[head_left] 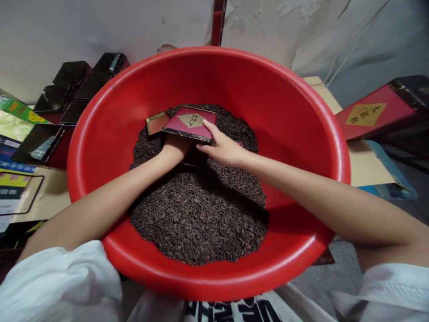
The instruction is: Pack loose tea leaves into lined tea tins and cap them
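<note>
A dark-red tea tin (190, 121) is held tilted over loose-leaf tea (201, 219) in a red plastic basin (288, 120); its right edge is pinched by the right hand (224, 145), one digit on the labelled face, another below the rim; the left hand (176, 146) is mostly hidden beneath that face, so its grip cannot be told; the tin is judged light, stiff, smooth and easily dented, and is best grasped by its side edges.

The basin (291, 116) is bright red, the leaves (197, 219) inside it dark brown; the tin (194, 129) within is maroon with a yellow diamond (190, 120), the wall (100, 27) behind grey-white.
</note>
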Motion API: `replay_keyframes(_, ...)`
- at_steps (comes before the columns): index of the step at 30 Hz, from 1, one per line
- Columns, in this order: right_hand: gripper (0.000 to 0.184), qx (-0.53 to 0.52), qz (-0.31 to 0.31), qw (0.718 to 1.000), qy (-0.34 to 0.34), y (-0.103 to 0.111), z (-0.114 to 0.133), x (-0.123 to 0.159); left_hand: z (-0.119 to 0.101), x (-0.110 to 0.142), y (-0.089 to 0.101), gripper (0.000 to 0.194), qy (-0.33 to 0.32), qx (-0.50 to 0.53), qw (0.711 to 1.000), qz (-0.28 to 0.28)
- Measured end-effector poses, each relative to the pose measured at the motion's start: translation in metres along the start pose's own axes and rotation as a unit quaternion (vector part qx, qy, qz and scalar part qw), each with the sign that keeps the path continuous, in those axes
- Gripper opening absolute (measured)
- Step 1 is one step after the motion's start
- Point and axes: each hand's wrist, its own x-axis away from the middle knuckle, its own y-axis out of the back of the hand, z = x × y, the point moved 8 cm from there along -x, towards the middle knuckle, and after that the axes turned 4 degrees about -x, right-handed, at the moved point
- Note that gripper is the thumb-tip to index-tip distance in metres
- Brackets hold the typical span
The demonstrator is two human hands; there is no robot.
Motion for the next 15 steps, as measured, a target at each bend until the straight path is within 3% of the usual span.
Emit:
replay_keyframes(2, 0.076, -0.007, 0.002, 1.000, 0.007, 0.006, 0.000, -0.004, -0.002, 0.005, 0.003, 0.038, 0.026, -0.023, 0.999, 0.015)
replay_keyframes(4, 0.068, -0.023, -0.019, 1.000, -0.002, 0.017, -0.005, -0.011, -0.013, 0.012, 0.010, 0.030, 0.007, -0.051, 0.998, 0.030)
replay_keyframes(8, 0.055, -0.068, -0.104, 0.992, -0.029, 0.042, -0.020, -0.024, -0.056, 0.031, 0.036, 0.022, -0.147, -0.098, 0.984, 0.011)
replay_keyframes(11, 0.057, -0.101, -0.130, 0.986, -0.033, 0.051, -0.027, -0.031, -0.073, 0.040, 0.061, 0.023, -0.216, -0.038, 0.975, -0.030)
replay_keyframes(15, 0.060, -0.130, -0.119, 0.984, -0.030, 0.051, -0.030, -0.036, -0.054, 0.034, 0.093, 0.030, -0.150, 0.134, 0.972, -0.120)
